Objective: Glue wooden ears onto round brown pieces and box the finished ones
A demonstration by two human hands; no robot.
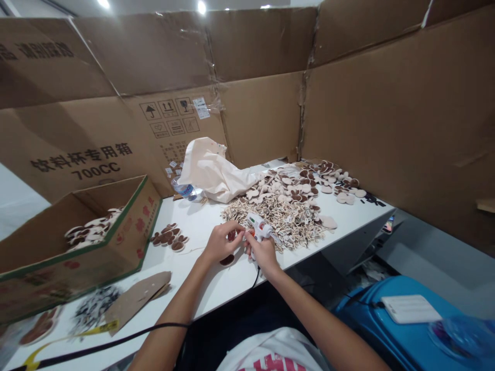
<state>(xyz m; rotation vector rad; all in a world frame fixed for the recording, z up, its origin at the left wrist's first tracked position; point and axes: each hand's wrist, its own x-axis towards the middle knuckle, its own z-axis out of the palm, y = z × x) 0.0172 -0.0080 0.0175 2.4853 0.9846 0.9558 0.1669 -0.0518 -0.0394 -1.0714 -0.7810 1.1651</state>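
Note:
My right hand (265, 253) is wrapped round a white glue gun (260, 226) with green and red marks, and its cord hangs over the table's front edge. Close beside it, my left hand (224, 242) has thumb and forefinger pinched together near the right fingertips. What the pinch holds is too small to make out. Beneath the left hand lies a dark brown oval felt piece (227, 260), partly covered. Just beyond both hands spreads a heap of short cream-coloured strings (278, 221), with a pile of brown and white felt cutouts (288, 188) behind it.
An open cardboard box (127, 221) holding felt pieces stands left, near a small group of brown cutouts (169, 237). A cream cloth bag (212, 172) and plastic bottle (185, 190) sit behind. Tall cardboard walls (263, 118) enclose the table; a blue stool (402, 293) is right.

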